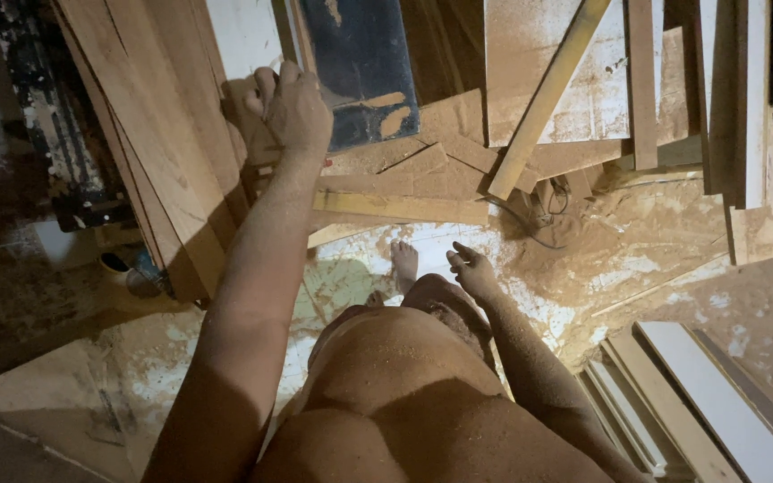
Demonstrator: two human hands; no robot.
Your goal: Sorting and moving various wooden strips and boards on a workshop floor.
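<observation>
- Head view: I see my left hand (293,107) curled over the edge of the leaning wooden boards (158,134).
- Right hand (471,268) hangs loosely spread, empty, above the sawdust floor (637,250).

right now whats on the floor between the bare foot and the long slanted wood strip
In the head view, between the bare foot and the slanted wood strip lie sawdust-covered floor, flat plywood offcuts and a yellowish batten; the right hand hangs beside the foot.

Upper left: leaning boards (149,125), light tan with straight grain. Top centre: panel (360,63), dark blue with tan smears. Floor (637,259): white patches under orange-brown sawdust. Lower right: white-faced boards (717,411).
</observation>
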